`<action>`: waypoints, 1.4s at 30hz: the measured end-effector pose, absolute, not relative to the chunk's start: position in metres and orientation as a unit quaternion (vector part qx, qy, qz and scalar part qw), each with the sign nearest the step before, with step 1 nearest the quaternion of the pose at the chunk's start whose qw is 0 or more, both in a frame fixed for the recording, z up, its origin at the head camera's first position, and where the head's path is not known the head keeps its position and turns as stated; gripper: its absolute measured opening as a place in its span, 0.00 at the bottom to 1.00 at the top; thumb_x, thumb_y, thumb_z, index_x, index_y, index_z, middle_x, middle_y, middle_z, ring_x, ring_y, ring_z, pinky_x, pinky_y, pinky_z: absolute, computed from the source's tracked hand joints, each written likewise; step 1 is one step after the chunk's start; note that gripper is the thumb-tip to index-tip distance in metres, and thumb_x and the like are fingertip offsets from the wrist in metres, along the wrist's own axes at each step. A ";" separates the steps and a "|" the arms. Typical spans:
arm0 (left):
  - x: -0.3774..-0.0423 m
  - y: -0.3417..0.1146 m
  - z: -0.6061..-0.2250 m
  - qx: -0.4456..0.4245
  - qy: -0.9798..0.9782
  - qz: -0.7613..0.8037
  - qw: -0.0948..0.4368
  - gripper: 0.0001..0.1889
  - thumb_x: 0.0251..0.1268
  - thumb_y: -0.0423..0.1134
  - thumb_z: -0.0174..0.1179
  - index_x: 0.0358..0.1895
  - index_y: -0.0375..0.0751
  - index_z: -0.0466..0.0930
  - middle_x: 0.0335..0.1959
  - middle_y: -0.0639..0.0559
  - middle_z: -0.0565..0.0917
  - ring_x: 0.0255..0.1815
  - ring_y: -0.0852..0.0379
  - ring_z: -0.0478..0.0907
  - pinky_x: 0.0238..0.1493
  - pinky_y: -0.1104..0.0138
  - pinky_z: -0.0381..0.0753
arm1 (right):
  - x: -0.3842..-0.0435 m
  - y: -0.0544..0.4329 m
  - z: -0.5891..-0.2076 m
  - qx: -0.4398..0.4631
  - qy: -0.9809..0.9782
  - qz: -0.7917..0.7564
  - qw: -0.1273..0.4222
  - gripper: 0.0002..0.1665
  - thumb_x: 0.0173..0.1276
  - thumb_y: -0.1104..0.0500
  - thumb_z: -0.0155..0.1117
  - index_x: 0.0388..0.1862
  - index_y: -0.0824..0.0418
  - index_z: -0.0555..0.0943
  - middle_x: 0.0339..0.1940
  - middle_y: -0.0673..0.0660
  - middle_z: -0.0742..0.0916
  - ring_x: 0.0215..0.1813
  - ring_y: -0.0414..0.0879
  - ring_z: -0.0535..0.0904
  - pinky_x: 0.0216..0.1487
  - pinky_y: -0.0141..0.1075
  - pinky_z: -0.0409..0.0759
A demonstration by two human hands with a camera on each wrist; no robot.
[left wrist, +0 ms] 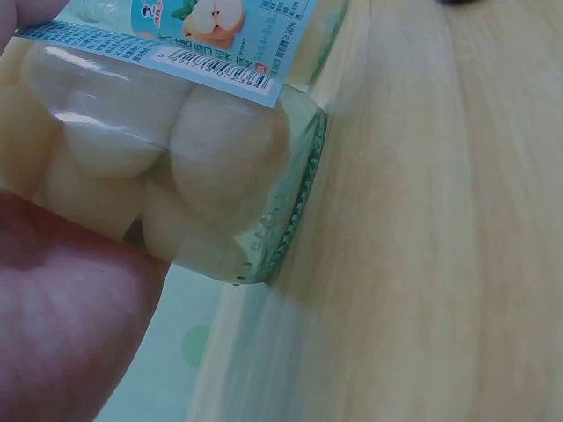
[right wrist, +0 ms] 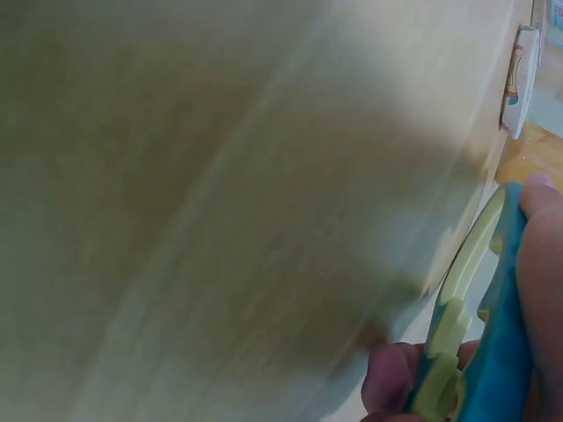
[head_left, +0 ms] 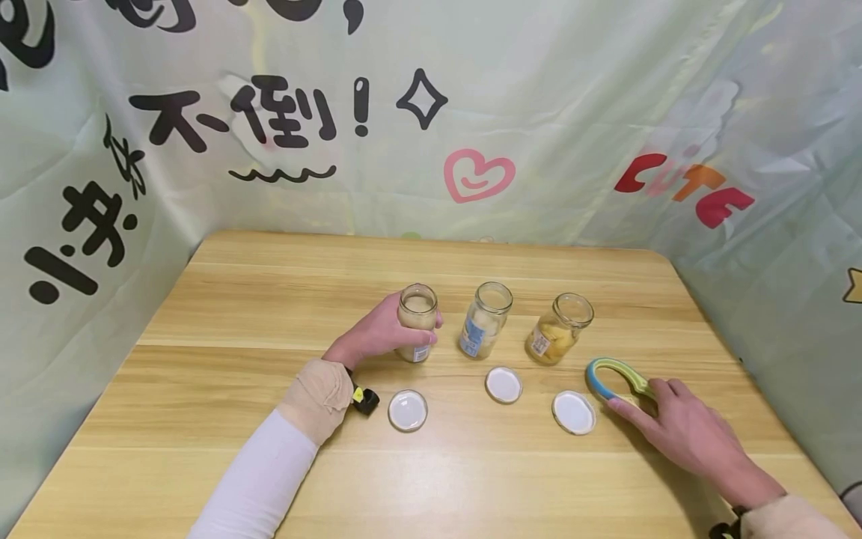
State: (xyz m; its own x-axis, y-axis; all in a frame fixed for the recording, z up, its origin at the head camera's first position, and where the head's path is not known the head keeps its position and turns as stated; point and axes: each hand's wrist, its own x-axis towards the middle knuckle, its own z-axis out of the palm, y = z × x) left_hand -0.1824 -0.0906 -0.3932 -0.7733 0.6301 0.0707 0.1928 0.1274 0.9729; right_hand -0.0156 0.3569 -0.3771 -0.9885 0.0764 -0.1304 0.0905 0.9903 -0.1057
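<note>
My left hand point(head_left: 384, 328) grips an open glass jar point(head_left: 419, 313) on the left, its fingers and thumb around the sides. Pale fruit pieces fill this jar point(left wrist: 132, 141) behind a blue label with a barcode in the left wrist view. At the right, my right hand point(head_left: 694, 430) holds a blue and yellow-green loop-shaped jar opener point(head_left: 609, 363) between thumb and fingers, low over the table. The opener point(right wrist: 506, 308) shows notched inner edges in the right wrist view. A white lid point(head_left: 574, 412) lies just left of the right hand.
Two more open jars stand right of the held one: a blue-labelled jar point(head_left: 485, 322) and a jar of yellow fruit point(head_left: 559, 329). Another lid point(head_left: 407, 410) lies before the left jar, and a third lid point(head_left: 503, 385) near the middle. A printed cloth point(head_left: 539, 97) hangs behind the wooden table point(head_left: 438, 486).
</note>
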 end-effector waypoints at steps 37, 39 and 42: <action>-0.183 -0.091 -0.394 0.277 0.733 0.594 0.182 0.23 0.57 0.36 0.73 0.56 0.46 0.77 0.48 0.48 0.86 0.51 0.53 0.84 0.62 0.58 0.81 | -0.021 0.363 -0.393 -0.013 0.998 -0.061 -0.015 0.53 0.66 0.32 0.69 0.65 0.78 0.71 0.48 0.80 0.78 0.46 0.77 0.75 0.47 0.65 0.74; -0.182 -0.091 -0.394 0.279 0.732 0.593 0.184 0.23 0.57 0.36 0.73 0.56 0.46 0.77 0.49 0.48 0.86 0.51 0.53 0.84 0.62 0.58 0.81 | -0.020 0.363 -0.392 -0.020 0.998 -0.054 -0.010 0.53 0.66 0.32 0.69 0.64 0.78 0.71 0.48 0.79 0.78 0.45 0.76 0.76 0.47 0.64 0.74; -0.182 -0.091 -0.393 0.281 0.730 0.594 0.186 0.24 0.57 0.36 0.73 0.57 0.46 0.77 0.50 0.47 0.86 0.51 0.53 0.84 0.62 0.59 0.81 | -0.020 0.364 -0.390 -0.027 0.999 -0.047 0.001 0.52 0.67 0.32 0.67 0.65 0.77 0.70 0.48 0.78 0.78 0.46 0.76 0.75 0.48 0.64 0.73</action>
State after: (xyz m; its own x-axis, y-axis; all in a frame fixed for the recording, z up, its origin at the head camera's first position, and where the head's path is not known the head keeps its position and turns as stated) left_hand -0.1822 -0.0910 -0.3931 -0.7724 0.6320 0.0625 0.1902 0.1363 0.9722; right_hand -0.0200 0.3639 -0.3901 -0.9986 -0.0538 0.0000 -0.0535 0.9941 -0.0941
